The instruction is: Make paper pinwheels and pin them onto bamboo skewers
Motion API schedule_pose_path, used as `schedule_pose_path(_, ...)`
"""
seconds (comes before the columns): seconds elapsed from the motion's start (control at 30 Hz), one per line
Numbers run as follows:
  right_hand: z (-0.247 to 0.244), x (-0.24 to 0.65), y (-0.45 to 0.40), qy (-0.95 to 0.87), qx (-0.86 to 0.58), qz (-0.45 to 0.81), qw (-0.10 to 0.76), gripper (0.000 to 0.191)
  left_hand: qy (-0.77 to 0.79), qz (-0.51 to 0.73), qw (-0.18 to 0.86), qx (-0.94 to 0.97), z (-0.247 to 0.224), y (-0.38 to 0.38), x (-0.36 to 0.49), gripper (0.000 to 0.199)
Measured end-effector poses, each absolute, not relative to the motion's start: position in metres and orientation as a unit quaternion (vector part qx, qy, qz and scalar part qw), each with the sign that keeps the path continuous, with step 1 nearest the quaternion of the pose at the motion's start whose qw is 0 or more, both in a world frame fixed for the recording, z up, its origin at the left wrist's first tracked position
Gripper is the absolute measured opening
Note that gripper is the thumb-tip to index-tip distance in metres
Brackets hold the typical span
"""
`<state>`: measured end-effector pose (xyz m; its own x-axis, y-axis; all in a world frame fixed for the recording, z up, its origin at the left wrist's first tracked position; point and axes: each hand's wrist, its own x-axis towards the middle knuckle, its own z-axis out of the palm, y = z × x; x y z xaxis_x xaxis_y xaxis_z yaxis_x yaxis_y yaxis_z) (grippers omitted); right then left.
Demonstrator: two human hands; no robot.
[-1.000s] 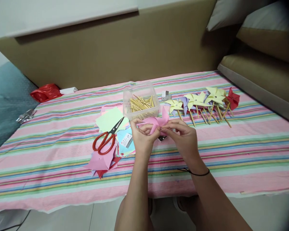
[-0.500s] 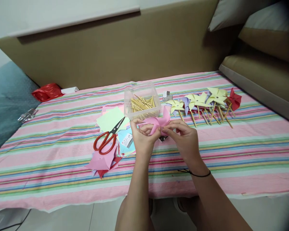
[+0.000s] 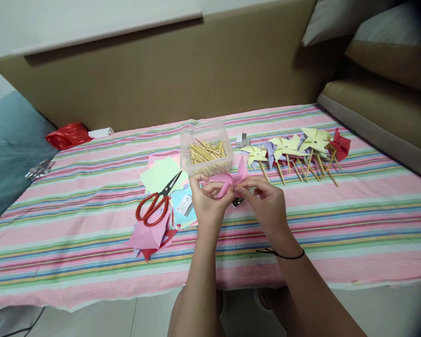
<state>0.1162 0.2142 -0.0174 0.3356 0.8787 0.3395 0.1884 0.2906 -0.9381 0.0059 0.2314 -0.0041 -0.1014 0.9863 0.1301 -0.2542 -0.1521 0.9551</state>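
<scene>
A pink paper pinwheel (image 3: 239,175) with curled blades is between both my hands, above the striped cloth. My left hand (image 3: 210,203) pinches it from the left, thumb near its centre. My right hand (image 3: 266,201) meets it from the right, thumb and forefinger closed at the middle of the paper. The exact centre is hidden by my fingertips. Just behind my hands stands a clear plastic box (image 3: 187,161) of thin wooden sticks (image 3: 208,153). A small dark shiny thing (image 3: 237,201) lies partly hidden under my fingers.
Red-handled scissors (image 3: 157,201) rest on coloured paper sheets (image 3: 161,173) at the left, above cut pink paper (image 3: 149,234). Several finished pinwheels (image 3: 289,146) on sticks lie to the right. A small grey box (image 3: 243,140) and a red plastic bag (image 3: 69,135) sit farther back.
The pinwheel's blades are tilted and curled slightly differently between my fingers. My right hand has shifted a little to the left; both hands keep their grip.
</scene>
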Motion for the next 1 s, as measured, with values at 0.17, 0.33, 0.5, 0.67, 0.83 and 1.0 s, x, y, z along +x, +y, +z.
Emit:
schedule_pose_path(0.17, -0.0186, 0.1157, 0.2145, -0.498, -0.523, 0.272, 0.636, 0.005, 0.414, 0.616, 0.509, 0.437, -0.0063, 0.2334, 0.0063, 0.051)
schedule_pose_path(0.33, -0.0188, 0.1173, 0.2148, -0.505, -0.508, 0.28, 0.64, 0.005, 0.404, 0.616, 0.516, 0.437, -0.0081, 0.2361, 0.0056, 0.052)
schedule_pose_path(0.5, -0.0171, 0.1173, 0.2146, -0.513, -0.514, 0.265, 0.634, 0.004, 0.409, 0.612, 0.515, 0.44, -0.0089, 0.238, 0.0041, 0.054)
schedule_pose_path(0.67, -0.0167, 0.1167, 0.2146, -0.513, -0.52, 0.257, 0.633, 0.007, 0.414, 0.611, 0.512, 0.439, -0.0081, 0.2378, 0.0035, 0.054)
schedule_pose_path(0.83, -0.0186, 0.1174, 0.217, -0.445, -0.516, 0.317, 0.66, 0.047, 0.405, 0.611, 0.518, 0.441, -0.0071, 0.2373, 0.0018, 0.054)
schedule_pose_path(1.0, -0.0136, 0.1194, 0.2152, -0.376, -0.441, 0.458, 0.674, 0.105, 0.392, 0.59, 0.547, 0.446, -0.0069, 0.237, 0.0001, 0.055)
